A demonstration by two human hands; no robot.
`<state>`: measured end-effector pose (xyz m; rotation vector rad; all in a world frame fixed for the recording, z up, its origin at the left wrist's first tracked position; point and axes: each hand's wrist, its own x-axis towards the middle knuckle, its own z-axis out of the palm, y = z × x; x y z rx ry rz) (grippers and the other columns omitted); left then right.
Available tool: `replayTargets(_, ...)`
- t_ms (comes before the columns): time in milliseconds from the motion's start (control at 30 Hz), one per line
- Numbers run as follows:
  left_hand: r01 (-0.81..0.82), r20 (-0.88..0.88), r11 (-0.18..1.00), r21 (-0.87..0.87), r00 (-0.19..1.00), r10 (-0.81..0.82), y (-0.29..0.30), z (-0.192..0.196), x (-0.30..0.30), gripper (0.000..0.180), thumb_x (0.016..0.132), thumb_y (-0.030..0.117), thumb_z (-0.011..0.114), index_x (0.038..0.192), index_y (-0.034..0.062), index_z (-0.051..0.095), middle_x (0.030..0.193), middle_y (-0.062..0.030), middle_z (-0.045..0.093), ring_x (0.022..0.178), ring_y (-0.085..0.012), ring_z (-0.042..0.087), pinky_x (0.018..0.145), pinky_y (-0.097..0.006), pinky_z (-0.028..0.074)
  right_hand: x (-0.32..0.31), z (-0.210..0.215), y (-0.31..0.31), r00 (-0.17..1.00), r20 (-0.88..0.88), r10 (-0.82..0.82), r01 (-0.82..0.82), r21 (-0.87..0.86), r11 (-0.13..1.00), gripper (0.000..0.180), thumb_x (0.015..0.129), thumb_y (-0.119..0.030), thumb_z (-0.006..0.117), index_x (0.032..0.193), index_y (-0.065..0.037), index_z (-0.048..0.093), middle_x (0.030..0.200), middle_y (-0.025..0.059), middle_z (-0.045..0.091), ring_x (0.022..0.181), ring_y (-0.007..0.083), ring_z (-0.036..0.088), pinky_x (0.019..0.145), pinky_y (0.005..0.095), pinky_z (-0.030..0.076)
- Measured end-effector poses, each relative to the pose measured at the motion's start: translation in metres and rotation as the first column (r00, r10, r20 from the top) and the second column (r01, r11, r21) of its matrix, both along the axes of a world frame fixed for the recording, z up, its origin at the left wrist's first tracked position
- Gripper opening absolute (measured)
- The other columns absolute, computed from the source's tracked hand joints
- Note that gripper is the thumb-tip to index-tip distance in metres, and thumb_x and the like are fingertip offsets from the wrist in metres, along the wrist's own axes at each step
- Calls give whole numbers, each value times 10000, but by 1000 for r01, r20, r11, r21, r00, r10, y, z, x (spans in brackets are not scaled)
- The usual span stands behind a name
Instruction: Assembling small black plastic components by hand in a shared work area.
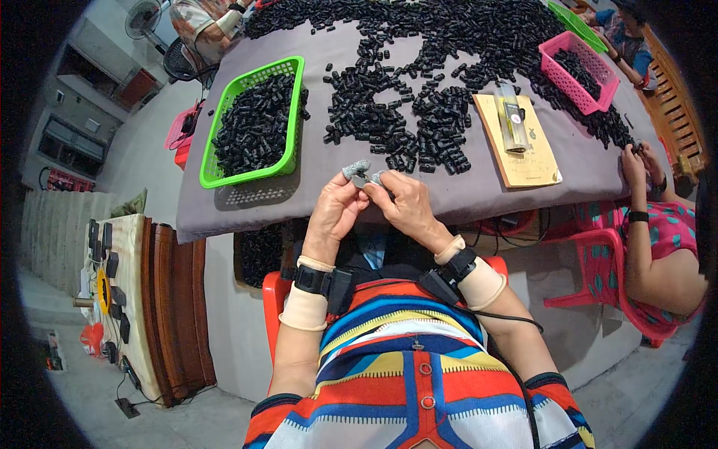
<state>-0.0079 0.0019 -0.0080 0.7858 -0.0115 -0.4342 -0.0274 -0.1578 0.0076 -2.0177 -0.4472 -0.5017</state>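
My left hand (333,213) and my right hand (410,206) meet over the near edge of the cloth-covered table, thumbs and fingers pinched together. Grey coverings wrap some of the fingertips. Between them is a small black piece (366,180), mostly hidden by the fingers, so its details cannot be made out. Just beyond my hands lies a loose spread of short black cylindrical parts (404,127). To the left of my hands stands a green plastic basket (293,127) filled with the same kind of parts.
A yellowish pad (535,168) lies to the right, with a clear and yellow container (511,123) on it. Farther right is a pink basket (548,73) of black parts. A co-worker's hands (639,161) handle parts at the right edge. Other people sit at the far corners.
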Motion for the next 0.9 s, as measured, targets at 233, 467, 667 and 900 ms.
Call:
replayTargets(233,-9,3,1000,10,1000,9,1,-5,3,281,846,29,548,1126,15,526,934,-46,596,709,-86,535,624,-202,465,0,0,0,1000,12,0,0,-14,1000,220,814,-197,610,708,-20,534,652,122,533,581,294,546,495,367,400)
replayTargets(467,-8,-17,1000,6,1000,8,0,-1,2,255,840,28,558,1094,15,538,922,-41,595,698,-79,533,626,-196,469,1,-2,0,1000,0,-19,19,-19,1000,235,812,-247,601,697,-53,539,657,114,546,581,306,560,486,388,415)
replayTargets(667,-51,-50,998,23,997,52,-3,2,1,239,849,-3,490,1079,8,557,863,-54,601,646,-103,529,572,-218,444,1,0,1,1000,11,-30,30,-39,999,229,810,-243,599,698,-52,543,660,112,552,586,304,563,490,385,421)
replayTargets(900,-4,-11,1000,21,1000,5,0,-1,1,255,827,-12,520,1081,7,542,908,-45,592,675,-80,525,593,-191,452,2,-3,3,999,22,-29,30,-45,999,233,814,-248,595,697,-53,545,657,111,548,581,299,560,487,387,419)
